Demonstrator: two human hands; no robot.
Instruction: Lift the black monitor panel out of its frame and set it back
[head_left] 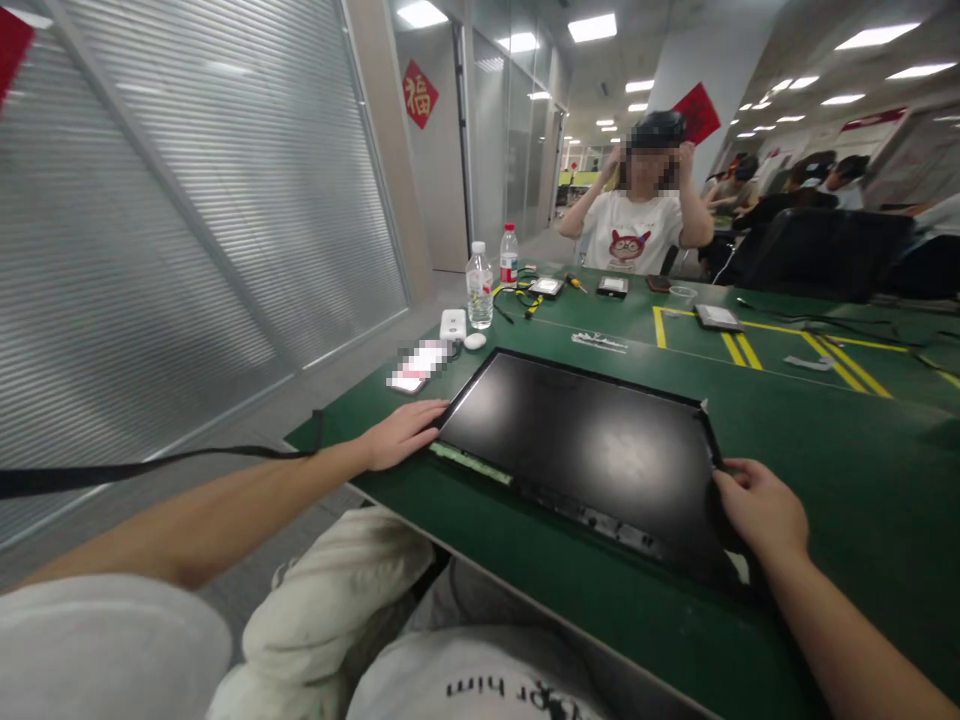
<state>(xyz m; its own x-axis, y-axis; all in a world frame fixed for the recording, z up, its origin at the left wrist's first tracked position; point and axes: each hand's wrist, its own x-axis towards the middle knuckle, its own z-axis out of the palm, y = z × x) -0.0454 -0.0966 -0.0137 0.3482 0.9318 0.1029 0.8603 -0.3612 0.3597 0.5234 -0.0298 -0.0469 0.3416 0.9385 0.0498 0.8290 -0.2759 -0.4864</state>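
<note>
Screen panel (592,440), one, between left hand (401,436) and right hand (766,508); bottles (480,290), two.

A large rectangular display panel (555,440), dark and unlit, lies screen up on the green tabletop (862,470), spanning the center to lower right of the frame. Its long sides slope down toward the right. Two soft, pale reflections blur across the glossy black face, one at its left, one right of its middle. A thin black frame borders the far side. Along the near side, a light green strip (472,465) shows at the left, then a black strip (592,520); a whitish patch (739,567) marks the lower-right corner.
</note>
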